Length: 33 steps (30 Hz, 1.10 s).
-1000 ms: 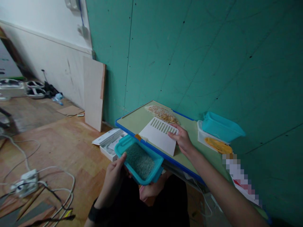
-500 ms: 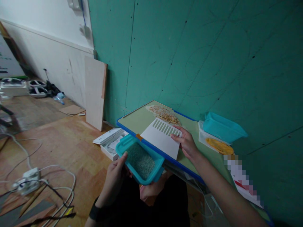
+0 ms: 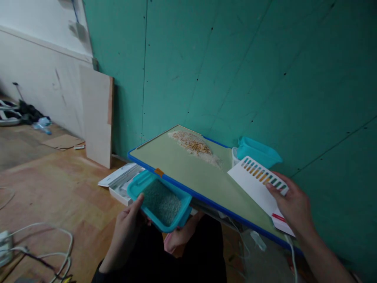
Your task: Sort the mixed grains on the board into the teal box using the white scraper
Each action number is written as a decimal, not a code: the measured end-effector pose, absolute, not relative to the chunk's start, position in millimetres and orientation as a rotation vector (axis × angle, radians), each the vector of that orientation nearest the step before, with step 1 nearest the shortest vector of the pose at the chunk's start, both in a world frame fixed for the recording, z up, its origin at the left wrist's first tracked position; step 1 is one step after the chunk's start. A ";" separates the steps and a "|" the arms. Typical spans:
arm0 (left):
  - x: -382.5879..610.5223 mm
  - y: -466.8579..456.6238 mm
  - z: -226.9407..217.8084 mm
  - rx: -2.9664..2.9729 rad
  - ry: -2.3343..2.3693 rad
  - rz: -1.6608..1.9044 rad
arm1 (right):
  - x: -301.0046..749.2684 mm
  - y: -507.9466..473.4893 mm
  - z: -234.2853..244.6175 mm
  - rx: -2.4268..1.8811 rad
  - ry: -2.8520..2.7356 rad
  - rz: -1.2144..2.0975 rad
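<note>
Right fingers [image 3: 273, 190] pinch a slotted panel [image 3: 253, 186] (partly hiding a blue bin [image 3: 258, 152]); left fingers [image 3: 138, 203] grip a tub [image 3: 185, 205].

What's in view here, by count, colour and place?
Table: one, pale green, blue-edged, centre
Tray: one, teal, at table's near edge
Grains: uncounted, greyish, in the tray
Heap: one, yellow-beige, on table
Card: one, white, slotted, table's right end
Tub: one, teal, table's far right
Striped item: one, white and red, right
Patch: one, orange, table's near edge
Walls: two, green and white, behind
Board: one, pale, leaning at left
Floor: one, brown, left
Box: one, white, floor left of tray
Cardboard: some, brown, floor left
Plastic: some, bluish, floor left
Cables: several, mostly white, floor and right
Power strip: one, white, left edge
Left hand: one, bare, gripping the tray
Right hand: one, bare, gripping the card
Legs: two, black-clad, below the tray
</note>
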State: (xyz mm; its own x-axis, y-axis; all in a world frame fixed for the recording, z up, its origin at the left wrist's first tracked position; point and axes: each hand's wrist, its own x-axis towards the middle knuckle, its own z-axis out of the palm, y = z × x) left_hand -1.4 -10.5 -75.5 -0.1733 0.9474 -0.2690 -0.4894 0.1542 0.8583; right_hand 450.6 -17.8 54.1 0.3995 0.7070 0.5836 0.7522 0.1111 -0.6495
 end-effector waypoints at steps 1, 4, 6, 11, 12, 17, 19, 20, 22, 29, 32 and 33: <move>-1.1 -10.8 -74.2 0.549 1.103 1.398 | 452.5 -20.7 53.9 -1.655 -1.306 -0.099; -0.8 -11.4 -70.4 0.527 1.130 1.385 | 449.0 -17.7 53.8 -1.745 -1.298 -0.195; -0.9 -11.4 -69.1 0.534 1.152 1.373 | 444.8 -8.3 52.5 -1.729 -1.319 -0.189; -1.1 -11.2 -68.4 0.533 1.165 1.354 | 443.5 20.3 43.8 -1.600 -1.339 -0.053; -1.1 -11.5 -68.1 0.536 1.160 1.351 | 444.2 25.4 42.1 -1.585 -1.348 -0.033; -0.2 -14.0 -63.6 0.587 1.150 1.365 | 442.4 47.8 38.4 -1.533 -1.419 0.014; 0.7 -15.1 -61.4 0.592 1.168 1.363 | 437.6 55.9 38.9 -1.518 -1.435 0.021; 1.1 -15.4 -60.6 0.587 1.181 1.358 | 434.5 59.7 39.4 -1.510 -1.439 0.019; 1.5 -15.6 -60.2 0.579 1.188 1.351 | 427.6 67.0 40.3 -1.488 -1.446 0.019; -1.1 -13.0 -66.5 0.545 1.175 1.344 | 404.8 90.6 38.6 -1.405 -1.474 0.115; -1.0 -13.3 -66.8 0.549 1.185 1.348 | 393.7 97.8 38.0 -1.381 -1.501 0.114; -0.7 -13.6 -66.5 0.551 1.180 1.350 | 389.7 99.6 38.2 -1.378 -1.514 0.102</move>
State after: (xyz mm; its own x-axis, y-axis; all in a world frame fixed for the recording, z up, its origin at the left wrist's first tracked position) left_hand -0.7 -13.6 -66.5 -0.1877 0.9267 -0.3255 -0.4463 0.2147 0.8687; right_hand 389.7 99.6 38.2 0.1991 0.7696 0.6067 0.6817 0.3360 -0.6499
